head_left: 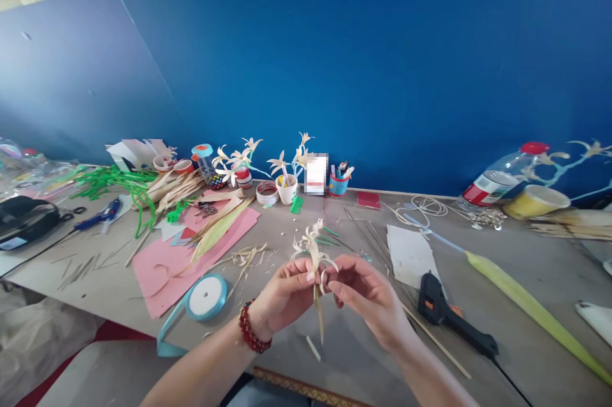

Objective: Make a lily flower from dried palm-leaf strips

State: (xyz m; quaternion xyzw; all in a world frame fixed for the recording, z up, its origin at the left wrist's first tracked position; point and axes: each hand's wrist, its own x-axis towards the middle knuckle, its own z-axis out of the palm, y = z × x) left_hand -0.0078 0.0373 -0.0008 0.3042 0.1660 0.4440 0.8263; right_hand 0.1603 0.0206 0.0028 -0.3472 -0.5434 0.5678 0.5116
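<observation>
Two hands meet at lower centre of the frame: the left hand [287, 292], with a red bead bracelet [251, 329] at the wrist, has its fingers clamped on the stalk of one pale straw flower [313, 251], and the right hand [366, 295] pinches a petal of that flower from the right, so it is held just above the bench [526, 266]. One blue ribbon roll [206, 296] lies left of the hands, beside one pink sheet [165, 266]. One black glue gun [442, 311] lies to the right, with one long green leaf [526, 305] beyond it. One bottle [502, 180] with a red cap lies at far right; its label is unreadable. Several finished flowers [248, 155] stand at the wall.
</observation>
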